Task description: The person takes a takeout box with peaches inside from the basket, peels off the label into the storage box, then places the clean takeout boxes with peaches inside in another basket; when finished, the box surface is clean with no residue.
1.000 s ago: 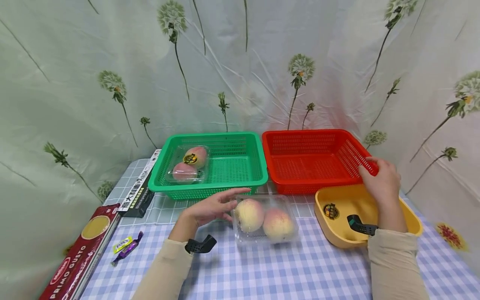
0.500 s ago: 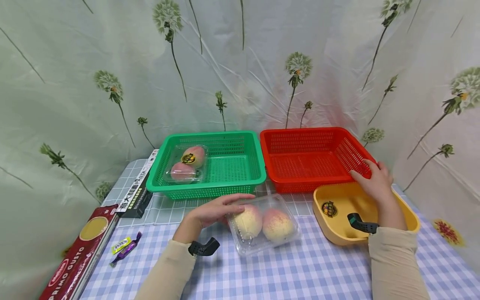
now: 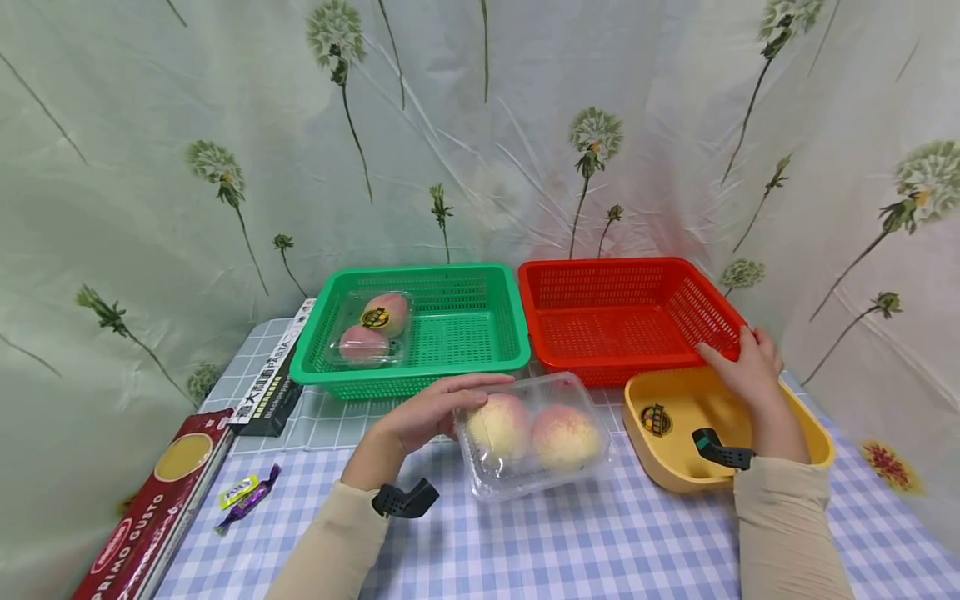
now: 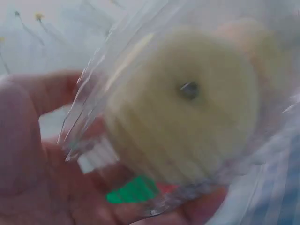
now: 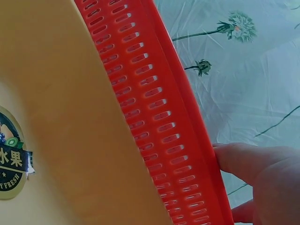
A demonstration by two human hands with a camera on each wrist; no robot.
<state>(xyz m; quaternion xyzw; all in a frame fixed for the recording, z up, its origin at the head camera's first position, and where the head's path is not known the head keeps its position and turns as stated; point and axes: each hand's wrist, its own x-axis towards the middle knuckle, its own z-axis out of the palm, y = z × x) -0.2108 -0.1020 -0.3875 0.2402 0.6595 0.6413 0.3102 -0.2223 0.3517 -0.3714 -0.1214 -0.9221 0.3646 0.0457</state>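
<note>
A red basket (image 5: 154, 112) with lots of little slots runs slanting down the middle. A yellow tray (image 5: 61, 117) fills the left side and covers part of the basket. The tray has a round sticker (image 5: 11, 161) on it, near the left edge. The right hand (image 5: 262, 180) is at the bottom right, and one finger touches the rim of the basket. Behind is a pale cloth (image 5: 243, 61) with green flowers on stems

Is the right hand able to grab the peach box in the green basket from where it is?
Probably not easily. The right hand rests on the red basket, far from the peach box in the green basket; the left hand is nearer.
</note>
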